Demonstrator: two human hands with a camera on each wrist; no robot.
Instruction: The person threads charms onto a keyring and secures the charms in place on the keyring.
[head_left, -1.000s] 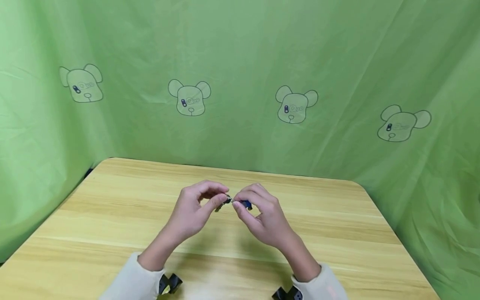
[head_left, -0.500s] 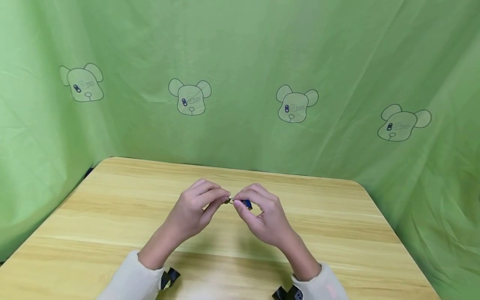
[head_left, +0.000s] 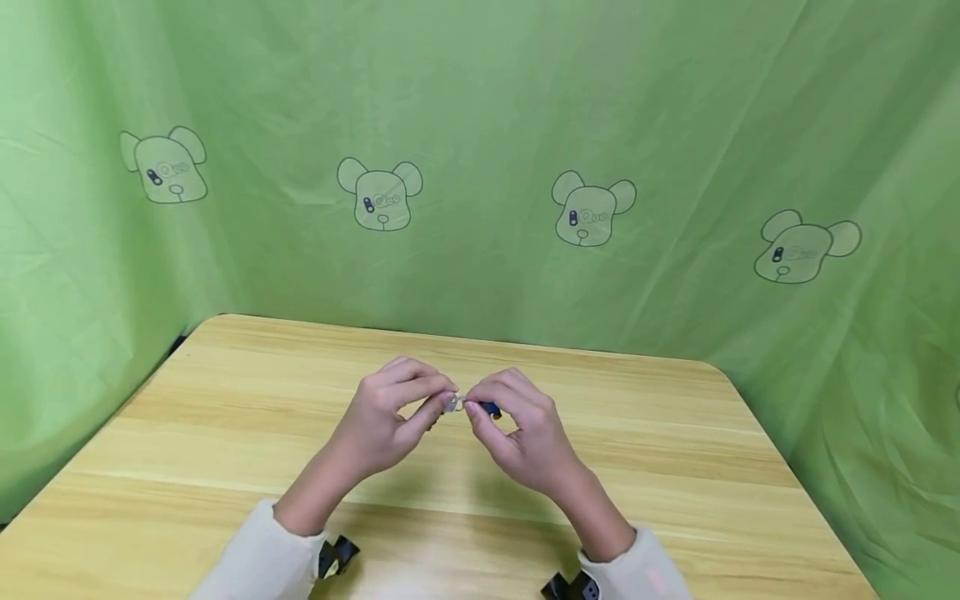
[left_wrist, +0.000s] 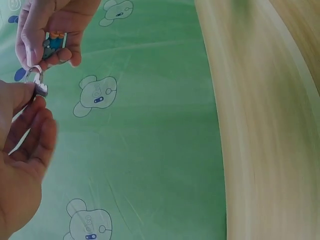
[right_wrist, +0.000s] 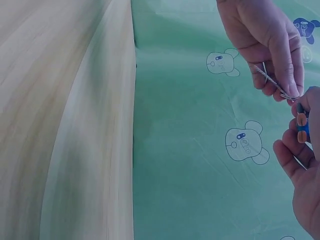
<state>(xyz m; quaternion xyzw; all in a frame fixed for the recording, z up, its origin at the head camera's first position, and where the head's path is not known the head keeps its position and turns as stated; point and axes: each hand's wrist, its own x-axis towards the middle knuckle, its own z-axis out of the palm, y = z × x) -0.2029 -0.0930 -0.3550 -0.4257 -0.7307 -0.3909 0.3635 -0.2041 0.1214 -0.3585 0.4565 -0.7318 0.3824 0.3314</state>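
Ring: a small silver metal ring with a little metal piece at its base was held up in the air, above the middle of the bench and nearer its far edge.
Blue piece: a small blue object with orange marks sat just beside the ring, on its right; what it was could not be told.
Left hand: the left hand pinched the ring's metal base between thumb and curled fingers, a tight grip.
Right hand: the right hand held the blue piece in its curled fingers, its fingertips at the ring's top.
Bench: a light wooden bench with rounded far corners lay under both hands.
Backdrop: a green cloth printed with bear heads hung behind the far edge and round both sides.
Sleeves: pale sleeves showed at the near edge.
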